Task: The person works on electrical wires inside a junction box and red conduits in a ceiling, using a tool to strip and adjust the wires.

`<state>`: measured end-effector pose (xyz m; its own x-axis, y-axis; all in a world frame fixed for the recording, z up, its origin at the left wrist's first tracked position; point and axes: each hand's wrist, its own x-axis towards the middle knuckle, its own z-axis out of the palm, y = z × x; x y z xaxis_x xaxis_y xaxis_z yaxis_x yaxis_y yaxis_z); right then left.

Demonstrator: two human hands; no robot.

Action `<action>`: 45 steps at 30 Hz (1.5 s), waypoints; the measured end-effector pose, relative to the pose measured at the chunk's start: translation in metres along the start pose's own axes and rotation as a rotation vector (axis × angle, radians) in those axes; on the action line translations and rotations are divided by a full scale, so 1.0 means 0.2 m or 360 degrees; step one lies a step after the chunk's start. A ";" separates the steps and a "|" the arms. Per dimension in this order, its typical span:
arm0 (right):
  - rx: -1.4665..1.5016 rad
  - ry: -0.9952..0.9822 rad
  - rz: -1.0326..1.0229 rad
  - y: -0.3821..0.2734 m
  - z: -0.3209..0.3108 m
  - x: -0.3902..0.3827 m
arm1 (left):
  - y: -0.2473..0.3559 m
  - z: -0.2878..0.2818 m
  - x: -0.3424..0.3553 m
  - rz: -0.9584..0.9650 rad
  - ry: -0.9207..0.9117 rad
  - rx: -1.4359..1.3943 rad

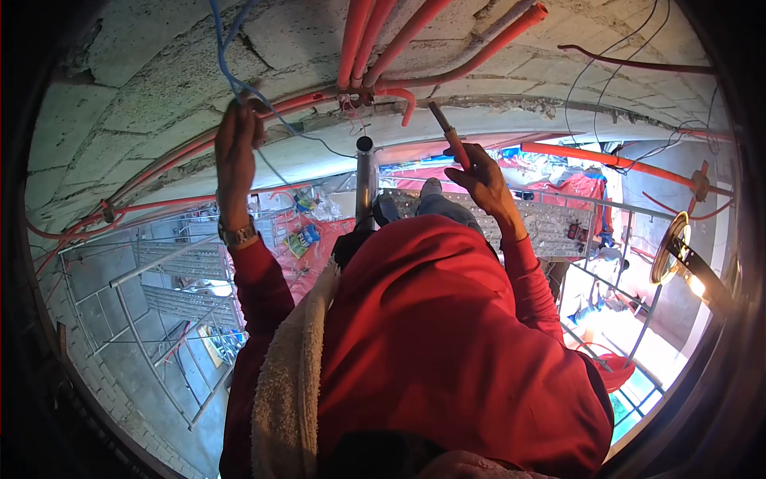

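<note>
My left hand [238, 156] is raised at the left, its fingers closed on a blue wire [226, 52] that hangs from the concrete ceiling. My right hand [483, 184], right of centre, grips the red handle of a tool [452, 136] with a long, darker straight end pointing up. Between my hands stands a metal pole [366, 176]. Above it, several red conduits [375, 44] meet at a small box [355, 98] with thin wires dangling from it, and a short bent conduit [405, 112] points down beside the tool.
Perforated metal scaffold planks [558, 219] lie below, with railings [152, 263] and lower platforms at the left. A lit work lamp [670, 247] is at the right, under a long orange-red pipe [582, 156] with loose wires. A foot in grey [432, 190] shows on the planks.
</note>
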<state>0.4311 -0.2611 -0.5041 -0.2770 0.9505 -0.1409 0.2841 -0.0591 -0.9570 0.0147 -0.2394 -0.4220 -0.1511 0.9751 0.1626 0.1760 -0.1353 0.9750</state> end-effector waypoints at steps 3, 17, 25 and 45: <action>-0.0007 0.0012 -0.0013 0.04 -0.01 0.01 | -0.02 -0.07 0.04 0.0092 0.0056 0.0139; -0.0095 0.0060 0.0221 0.06 -0.08 -0.08 | -0.23 0.16 0.20 0.0392 0.0344 0.0053; -0.0050 0.0235 0.0464 0.34 -0.14 -0.26 | -0.37 0.26 0.05 0.0169 0.0323 -0.0090; -0.0038 0.0782 0.1415 1.12 -0.22 -1.17 | -1.36 0.72 -0.82 -0.0776 -0.0669 0.0519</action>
<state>0.6001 -0.4835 -0.6744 0.4502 0.5855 -0.6741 0.2231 -0.8048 -0.5500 0.1308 -0.3363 -0.7356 0.0891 0.9052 -0.4156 0.4755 0.3280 0.8163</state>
